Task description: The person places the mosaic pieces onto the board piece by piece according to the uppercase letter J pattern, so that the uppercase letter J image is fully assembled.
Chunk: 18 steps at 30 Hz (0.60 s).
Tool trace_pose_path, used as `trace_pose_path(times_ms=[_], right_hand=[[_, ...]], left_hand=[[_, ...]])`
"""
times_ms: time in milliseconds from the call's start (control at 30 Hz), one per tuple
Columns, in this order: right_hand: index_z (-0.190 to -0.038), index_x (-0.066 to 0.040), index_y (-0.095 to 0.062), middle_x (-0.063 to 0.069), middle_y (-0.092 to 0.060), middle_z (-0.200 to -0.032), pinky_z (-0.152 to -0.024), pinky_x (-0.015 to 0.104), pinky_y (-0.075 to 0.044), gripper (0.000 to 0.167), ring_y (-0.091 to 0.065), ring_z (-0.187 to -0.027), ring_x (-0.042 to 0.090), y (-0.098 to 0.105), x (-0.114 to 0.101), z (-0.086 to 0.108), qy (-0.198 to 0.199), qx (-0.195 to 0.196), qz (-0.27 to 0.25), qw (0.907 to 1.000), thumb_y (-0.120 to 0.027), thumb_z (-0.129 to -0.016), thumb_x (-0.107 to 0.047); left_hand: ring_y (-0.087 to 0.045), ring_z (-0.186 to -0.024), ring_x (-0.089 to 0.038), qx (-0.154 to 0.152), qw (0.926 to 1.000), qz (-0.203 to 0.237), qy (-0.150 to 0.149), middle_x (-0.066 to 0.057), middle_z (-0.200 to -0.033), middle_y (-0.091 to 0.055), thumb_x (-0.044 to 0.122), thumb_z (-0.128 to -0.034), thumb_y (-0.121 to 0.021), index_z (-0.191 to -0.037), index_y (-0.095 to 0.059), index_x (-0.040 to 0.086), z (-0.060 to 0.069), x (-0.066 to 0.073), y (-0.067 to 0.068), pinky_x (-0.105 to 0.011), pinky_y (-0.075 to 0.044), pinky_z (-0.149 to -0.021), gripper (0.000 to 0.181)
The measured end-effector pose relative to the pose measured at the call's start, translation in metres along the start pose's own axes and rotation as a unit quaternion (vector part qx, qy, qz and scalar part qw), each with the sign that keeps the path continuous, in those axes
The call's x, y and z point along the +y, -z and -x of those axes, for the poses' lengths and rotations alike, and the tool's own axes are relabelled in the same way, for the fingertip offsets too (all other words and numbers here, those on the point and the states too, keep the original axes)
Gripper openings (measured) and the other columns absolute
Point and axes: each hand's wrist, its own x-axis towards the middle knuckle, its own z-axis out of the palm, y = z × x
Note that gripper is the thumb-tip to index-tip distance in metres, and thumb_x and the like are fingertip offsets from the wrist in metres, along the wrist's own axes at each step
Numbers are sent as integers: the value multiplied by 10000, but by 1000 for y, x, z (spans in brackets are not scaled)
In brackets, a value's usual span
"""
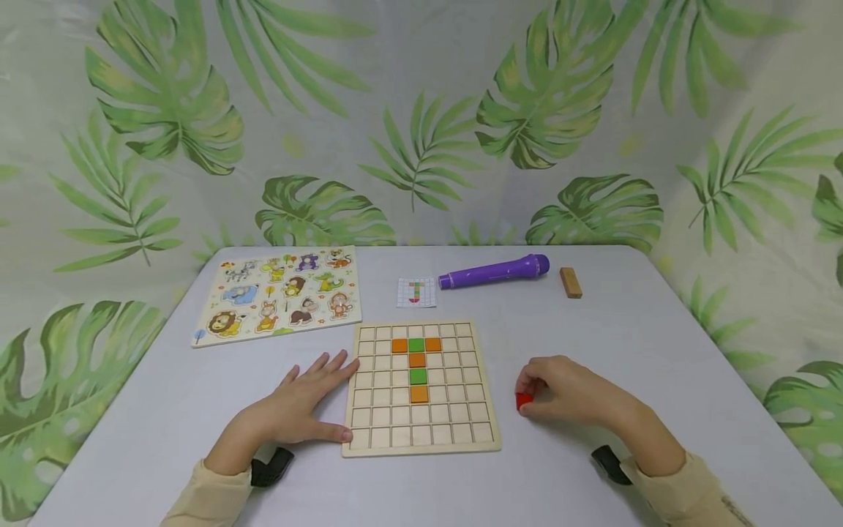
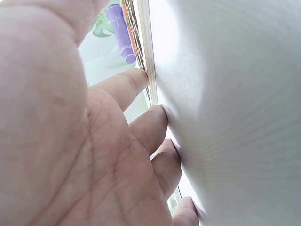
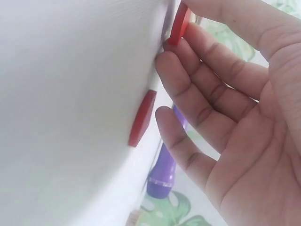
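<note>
A square wooden grid board [image 1: 454, 435] lies flat on the table. Orange tiles [image 1: 419, 394] and green tiles [image 1: 418, 376] form a T in its cells. My left hand [image 1: 299, 406] has its fingers spread, with the thumb and a fingertip touching the board's left edge. To the right of the board, my right hand [image 1: 569, 388] pinches a red tile [image 3: 180, 23] between thumb and fingers, low over the table. A second red tile [image 3: 143, 118] lies on the table beside that hand in the right wrist view; in the head view the hand hides it.
Behind the board is a small pattern card [image 1: 417, 293] with a coloured figure on a grid. A purple toy microphone [image 1: 494, 273] and a small wooden block [image 1: 571, 282] lie at the back right. At the back left rests an animal puzzle board [image 1: 279, 294].
</note>
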Motion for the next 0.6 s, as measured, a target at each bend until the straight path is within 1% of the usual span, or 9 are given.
trace_pose_path(times_ms=[233,600], right_hand=[[-979,-194,-739,-126,-696,-927,-803,253,-590,150,-631,-871,15,2,-7,-11,193,28,52,9998,-868,-902,-198],[-1018,-180,-756,-116,-701,-947,-824,279,-595,151,-630,-889,57,2,-20,-28,300,-34,62,9995,-858,-908,-197]], left_hand=[[-129,-1656,-512,4,10000,9,7,-156,-1806,-182,633,-843,-832,-1718,-291,203,0,0,-1,-836,-59,-1237,1115],[-118,-1661,-502,-4,10000,-21,44,-144,-1810,-173,630,-846,-832,-1720,-285,217,0,-1,0,-822,-48,-1250,1112]])
